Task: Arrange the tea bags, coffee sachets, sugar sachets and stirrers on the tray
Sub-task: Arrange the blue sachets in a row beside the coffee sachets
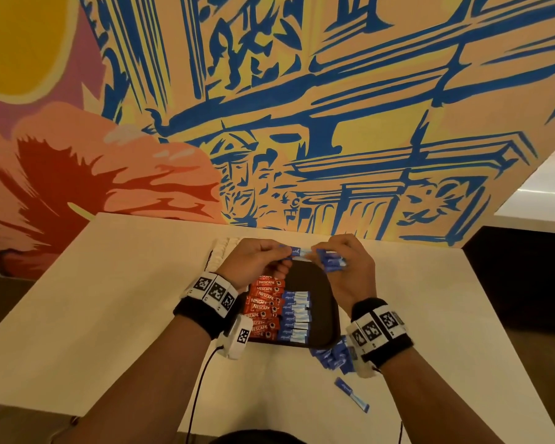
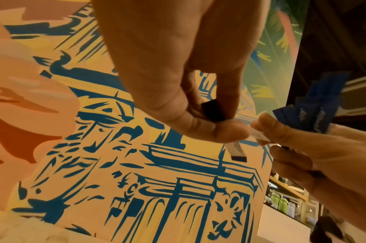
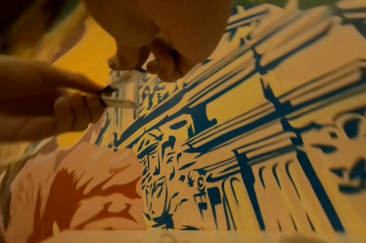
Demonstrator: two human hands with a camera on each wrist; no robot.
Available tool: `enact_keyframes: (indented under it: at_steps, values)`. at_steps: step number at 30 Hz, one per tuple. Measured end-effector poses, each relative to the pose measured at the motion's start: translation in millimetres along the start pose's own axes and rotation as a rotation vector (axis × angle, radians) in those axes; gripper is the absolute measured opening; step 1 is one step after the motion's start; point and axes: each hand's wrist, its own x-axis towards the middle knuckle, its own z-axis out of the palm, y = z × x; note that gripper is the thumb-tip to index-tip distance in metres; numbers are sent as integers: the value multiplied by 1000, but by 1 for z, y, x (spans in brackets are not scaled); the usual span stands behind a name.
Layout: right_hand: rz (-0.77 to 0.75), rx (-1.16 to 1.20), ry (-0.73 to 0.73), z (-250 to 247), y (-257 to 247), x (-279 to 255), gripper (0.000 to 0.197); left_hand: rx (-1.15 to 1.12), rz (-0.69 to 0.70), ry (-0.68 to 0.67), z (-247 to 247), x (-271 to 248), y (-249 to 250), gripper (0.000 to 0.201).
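Observation:
Above the far end of the dark tray point(image 1: 319, 285), both hands are raised. My left hand point(image 1: 281, 256) pinches one end of a blue-and-white sugar sachet point(image 1: 297, 251). My right hand point(image 1: 318, 255) touches the sachet's other end with its fingertips and grips a bundle of blue sugar sachets point(image 1: 332, 264). In the left wrist view the pinched sachet point(image 2: 237, 150) runs between thumb and finger, with the bundle point(image 2: 315, 115) behind it. On the tray lie a column of red coffee sachets point(image 1: 265, 310) and, beside it, a column of blue sugar sachets point(image 1: 294, 317).
A loose heap of blue sachets point(image 1: 332, 357) lies on the white table just off the tray's near right corner, and a single one point(image 1: 351, 394) lies nearer me. White items point(image 1: 220, 253) sit beyond the tray's far left. A painted wall stands right behind the table.

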Motion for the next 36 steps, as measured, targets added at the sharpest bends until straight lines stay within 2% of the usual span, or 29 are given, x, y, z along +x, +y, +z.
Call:
enact_keyframes:
  at_steps: [3,4,6,8,12,17,22,26,30,32,34,36]
  values:
    - [397,234,30,-1,-2,1,23,65,40,23,-1,0,-4,18]
    - [493,251,11,-2,-2,2,24,80,53,31,-1,1,-6,19]
    - [590,241,-49,-5,-1,2,21,97,82,47,-1,2,-8,18]
    - [633,280,-95,-6,3,0,20,119,100,62,-1,4,-11,17]
    - [709,363,-81,-7,11,2,21,175,97,30,-3,10,-16,19]
    - [787,270,-42,-15,30,15,17,159,77,9,-17,25,-24,22]
    - [876,134,-115,-17,67,20,18,162,13,97,-41,54,-34,27]
    - [1009,-11,-157,-4,105,16,32,290,-83,168,-54,91,-55,9]
    - [1087,-182,-221,19,147,4,38,497,-134,207,-57,126,-85,14]
    - [1128,-179,-257,33,168,-3,52,582,-151,229,-54,140,-99,7]
    - [1177,-167,-280,46,191,-10,69,648,-176,243,-52,153,-115,10]
    - [1198,-190,-278,55,195,-10,50,735,-191,202,-48,165,-131,13]
